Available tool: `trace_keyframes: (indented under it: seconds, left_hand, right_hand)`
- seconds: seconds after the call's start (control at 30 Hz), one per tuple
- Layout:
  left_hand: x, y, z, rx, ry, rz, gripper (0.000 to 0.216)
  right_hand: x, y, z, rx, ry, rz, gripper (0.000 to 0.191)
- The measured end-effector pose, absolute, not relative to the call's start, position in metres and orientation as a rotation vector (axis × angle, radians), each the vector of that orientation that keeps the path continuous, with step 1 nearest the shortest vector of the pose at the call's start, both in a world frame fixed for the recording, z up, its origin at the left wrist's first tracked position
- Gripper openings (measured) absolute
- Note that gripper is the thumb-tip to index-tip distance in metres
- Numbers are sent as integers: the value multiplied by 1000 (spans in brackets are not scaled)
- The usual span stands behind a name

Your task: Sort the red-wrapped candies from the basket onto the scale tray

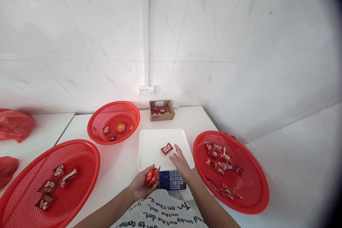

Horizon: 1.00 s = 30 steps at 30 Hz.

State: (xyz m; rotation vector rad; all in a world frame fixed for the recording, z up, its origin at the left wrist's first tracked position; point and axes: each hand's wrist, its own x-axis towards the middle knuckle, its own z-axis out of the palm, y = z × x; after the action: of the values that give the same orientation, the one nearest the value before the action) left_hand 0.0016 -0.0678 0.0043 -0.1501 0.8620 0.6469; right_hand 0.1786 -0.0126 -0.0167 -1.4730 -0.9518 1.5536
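Observation:
Red candy packets are gripped in my left hand, just in front of the scale's near left corner. Over the right part of the white scale tray reaches my right hand, fingers apart and holding nothing. A single red wrapped candy with a white label lies on the tray, close to those fingertips but seemingly apart from them. Below the tray shows the blue keypad of the scale, partly covered by my hands and shirt.
Red baskets with wrapped sweets stand around the scale: a right basket, a back-left basket and a front-left basket. Behind the tray, a cardboard box holds more packets. Red plastic bags lie far left.

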Motion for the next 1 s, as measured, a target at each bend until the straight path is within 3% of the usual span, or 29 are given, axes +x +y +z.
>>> trace_keyframes:
  seconds: [0.2,0.5,0.73,0.9,1.0]
  left_hand:
    - [3,-69,3,-121,874,621,33]
    - [7,-70,5,-58,958,615,28]
    - [9,-67,13,128,1143,619,40]
    - [15,-69,13,226,1124,595,47]
    - [17,-72,10,215,1048,593,44]
  right_hand:
    - [180,-21,-24,-1570,-1316,1493,43]
    - [172,-8,-14,-1444,-1173,1761,52]
    - [165,-25,7,-1303,-1397,1924,35]
    - [164,-37,10,-1389,-1875,1564,21]
    - [166,-40,7,-1417,-1879,1577,16]
